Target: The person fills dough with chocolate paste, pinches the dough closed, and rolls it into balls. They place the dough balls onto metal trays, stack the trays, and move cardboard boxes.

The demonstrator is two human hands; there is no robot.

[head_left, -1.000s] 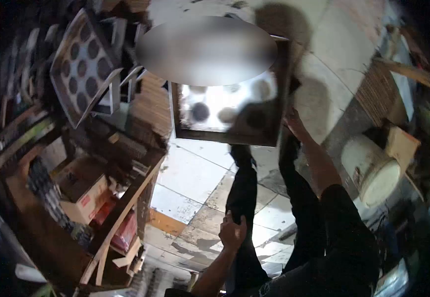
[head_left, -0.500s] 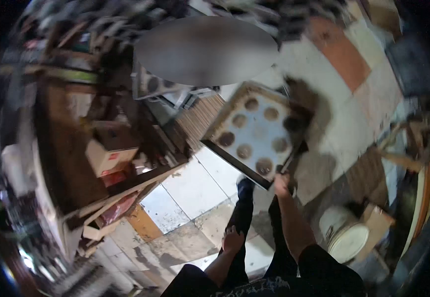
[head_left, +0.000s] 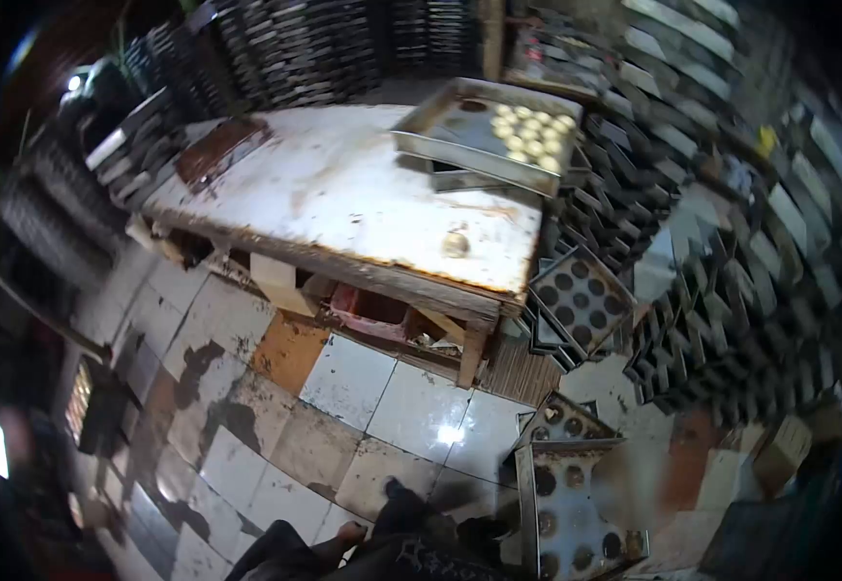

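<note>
View swung since half a second ago: table [head_left: 343,208] now fills upper centre, formerly out of frame. Tray [head_left: 576,508] dropped from mid-frame to bottom right, low above floor [head_left: 382,397], just beside legs. Tray lies near flat, dimpled face up, long axis running toward and away from camera. Left hand [head_left: 346,534] at thigh, grip indeterminate. Right hand hidden.
</note>
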